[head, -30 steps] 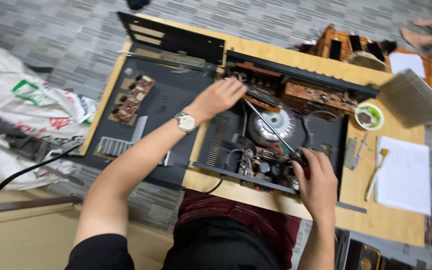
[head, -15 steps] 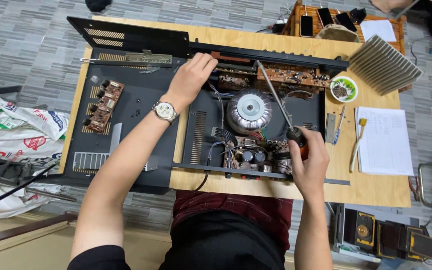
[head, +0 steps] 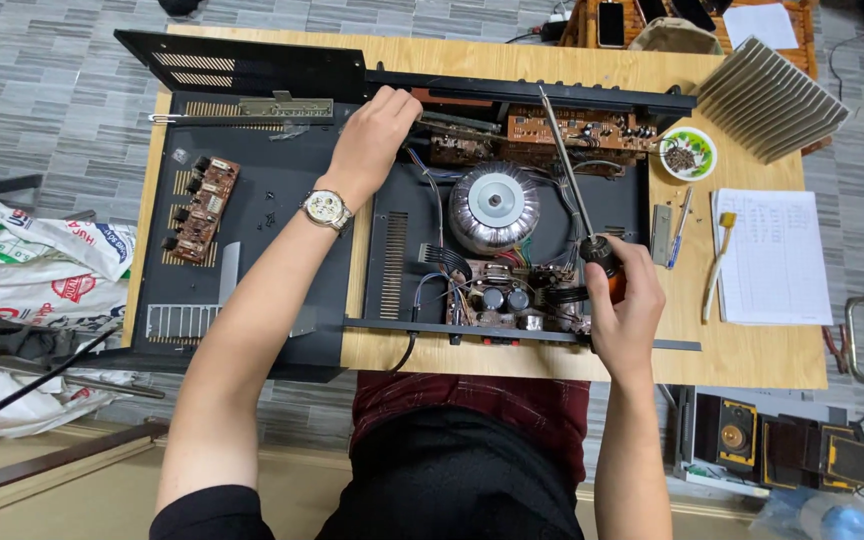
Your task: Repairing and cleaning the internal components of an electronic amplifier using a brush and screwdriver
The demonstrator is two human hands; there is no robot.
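head view:
left hand (head: 377,130): stretched forward over the open amplifier case (head: 512,200), fingers curled down onto the back edge near the rear circuit board (head: 572,128); wristwatch (head: 326,208) on the wrist; cannot tell whether anything is pinched under the fingers.
right hand (head: 622,300): clenched around the dark handle of a long screwdriver (head: 570,170); shaft slanting up and away, tip reaching the rear circuit board.
amplifier case: lying flat on the wooden surface (head: 752,350), lid off, insides showing.
round transformer (head: 495,207): silver, in the middle of the case, between the two hands.
front board (head: 512,300): small, with dark capacitors and coloured wires, just left of the right hand.
black cover panel (head: 252,200): lying on the left part of the surface, under the left forearm.
loose circuit board (head: 200,208): brown, resting on the cover panel, well apart from both hands.
small bowl (head: 687,153): green-rimmed, holding small dark bits, just right of the case.
finned heat sink (head: 772,100): silver, at the far right corner of the surface.
sheet of paper (head: 772,255): on the right side of the surface, brush with yellow head (head: 717,262) beside it.
plastic bags (head: 32,270): white, on the floor to the left.
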